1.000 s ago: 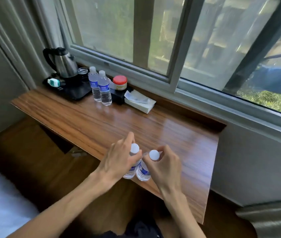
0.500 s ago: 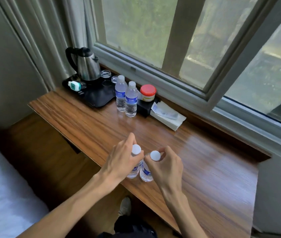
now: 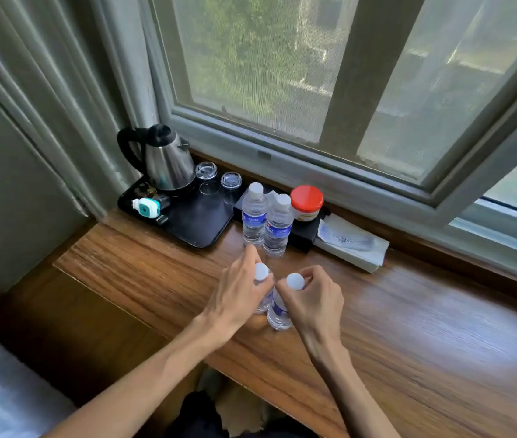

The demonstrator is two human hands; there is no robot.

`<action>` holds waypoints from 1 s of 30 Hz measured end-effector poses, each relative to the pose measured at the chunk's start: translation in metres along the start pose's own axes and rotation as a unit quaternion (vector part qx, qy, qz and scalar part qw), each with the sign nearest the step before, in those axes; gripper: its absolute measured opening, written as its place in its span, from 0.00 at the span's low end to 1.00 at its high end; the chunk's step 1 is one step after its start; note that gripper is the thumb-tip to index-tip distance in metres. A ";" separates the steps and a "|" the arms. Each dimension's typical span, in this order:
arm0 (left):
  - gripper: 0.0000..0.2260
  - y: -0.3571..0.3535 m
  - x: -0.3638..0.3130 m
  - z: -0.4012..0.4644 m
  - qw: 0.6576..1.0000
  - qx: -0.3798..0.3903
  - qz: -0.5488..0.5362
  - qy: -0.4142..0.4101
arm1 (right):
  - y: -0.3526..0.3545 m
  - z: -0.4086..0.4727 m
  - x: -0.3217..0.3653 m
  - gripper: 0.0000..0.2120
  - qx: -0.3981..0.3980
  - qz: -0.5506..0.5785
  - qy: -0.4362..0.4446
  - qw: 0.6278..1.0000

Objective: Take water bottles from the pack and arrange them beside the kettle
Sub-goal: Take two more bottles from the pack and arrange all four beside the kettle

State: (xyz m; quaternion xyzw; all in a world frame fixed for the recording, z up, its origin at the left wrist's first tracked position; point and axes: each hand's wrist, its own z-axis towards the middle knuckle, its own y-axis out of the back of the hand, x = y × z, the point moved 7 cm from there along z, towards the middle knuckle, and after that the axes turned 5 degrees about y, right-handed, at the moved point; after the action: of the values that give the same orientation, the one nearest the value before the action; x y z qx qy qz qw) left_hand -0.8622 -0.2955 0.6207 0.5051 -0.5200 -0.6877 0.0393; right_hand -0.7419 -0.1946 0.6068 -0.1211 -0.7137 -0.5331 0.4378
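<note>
A steel kettle [image 3: 167, 159] with a black handle stands on a black tray [image 3: 200, 222] at the back left of the wooden ledge [image 3: 424, 343]. Two small water bottles with blue labels stand upright just right of the tray: one [image 3: 253, 216] and another [image 3: 278, 227] touching it. My left hand [image 3: 239, 298] grips a third bottle [image 3: 261, 273] near its white cap. My right hand [image 3: 314, 301] grips a fourth bottle [image 3: 277, 312] by its neck. Both held bottles are upright, side by side, in front of the standing pair. The pack is out of sight.
Two upturned glasses [image 3: 206, 170] [image 3: 231, 181] and a small white-and-teal device [image 3: 146, 207] sit on the tray. A red-lidded jar [image 3: 307, 202] rests on a black box, with a white tissue pack [image 3: 350, 243] to its right. Behind is the window sill; a curtain [image 3: 61, 90] hangs left.
Both hands have carried their bottles forward across the ledge, closer to the two standing bottles and the kettle. My view has moved nearer to the tray.
</note>
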 end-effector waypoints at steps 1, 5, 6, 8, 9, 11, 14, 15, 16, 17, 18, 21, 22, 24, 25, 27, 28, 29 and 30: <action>0.12 0.005 0.004 0.011 1.000 0.007 0.002 -0.011 | -0.007 0.005 0.006 0.15 -0.011 0.001 -0.010 1.000; 0.12 0.021 0.020 0.053 0.998 0.031 -0.002 -0.051 | -0.031 0.025 0.030 0.18 -0.067 -0.008 -0.021 0.998; 0.12 0.023 0.023 0.062 0.997 0.037 -0.001 -0.061 | -0.036 0.030 0.033 0.18 -0.078 -0.010 -0.029 0.996; 0.12 0.027 0.027 0.077 0.996 0.052 -0.001 -0.079 | -0.044 0.039 0.038 0.18 -0.097 -0.012 -0.051 0.994; 0.12 0.028 0.028 0.084 0.994 0.059 -0.003 -0.087 | -0.047 0.043 0.041 0.17 -0.108 -0.011 -0.060 0.992; 0.12 0.031 0.030 0.096 0.993 0.068 -0.008 -0.096 | -0.052 0.050 0.046 0.15 -0.124 -0.013 -0.072 0.990; 0.13 0.033 0.033 0.110 0.993 0.069 -0.017 -0.097 | -0.057 0.057 0.052 0.16 -0.142 -0.024 -0.076 0.987; 0.13 0.033 0.033 0.113 0.993 0.066 -0.023 -0.098 | -0.057 0.059 0.054 0.17 -0.150 -0.026 -0.075 0.985; 0.13 0.032 0.034 0.116 0.993 0.064 -0.027 -0.097 | -0.057 0.061 0.055 0.17 -0.157 -0.026 -0.074 0.985; 0.13 0.032 0.034 0.119 0.993 0.062 -0.029 -0.097 | -0.057 0.063 0.056 0.17 -0.162 -0.022 -0.075 0.984; 0.13 0.031 0.034 0.123 0.993 0.061 -0.029 -0.096 | -0.058 0.065 0.057 0.17 -0.168 -0.018 -0.078 0.983; 0.12 0.031 0.039 0.131 0.994 0.050 -0.038 -0.088 | -0.061 0.070 0.060 0.17 -0.173 -0.017 -0.081 0.981; 0.12 0.031 0.041 0.133 0.995 0.042 -0.041 -0.084 | -0.062 0.073 0.061 0.18 -0.175 -0.019 -0.077 0.981; 0.12 0.034 0.043 0.136 0.996 0.026 -0.046 -0.076 | -0.065 0.076 0.063 0.19 -0.178 -0.023 -0.077 0.981; 0.12 0.034 0.043 0.137 0.996 0.021 -0.052 -0.074 | -0.066 0.078 0.063 0.19 -0.179 -0.022 -0.079 0.980; 0.13 0.033 0.046 0.139 0.995 0.017 -0.061 -0.076 | -0.067 0.080 0.061 0.19 -0.183 -0.023 -0.079 0.980; 0.13 0.032 0.048 0.139 0.995 0.017 -0.066 -0.077 | -0.068 0.080 0.059 0.19 -0.184 -0.024 -0.079 0.980; 0.13 0.031 0.050 0.140 0.994 0.017 -0.073 -0.076 | -0.068 0.080 0.058 0.18 -0.182 -0.022 -0.079 0.980; 0.14 0.029 0.053 0.140 0.994 0.018 -0.080 -0.075 | -0.069 0.079 0.055 0.18 -0.179 -0.019 -0.080 0.980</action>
State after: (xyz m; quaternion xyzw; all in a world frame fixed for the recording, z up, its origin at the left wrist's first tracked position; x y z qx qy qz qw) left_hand -1.0049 -0.2448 0.6008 0.4932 -0.4912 -0.7151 -0.0639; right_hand -0.8581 -0.1702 0.5992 -0.2262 -0.6415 -0.6490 0.3408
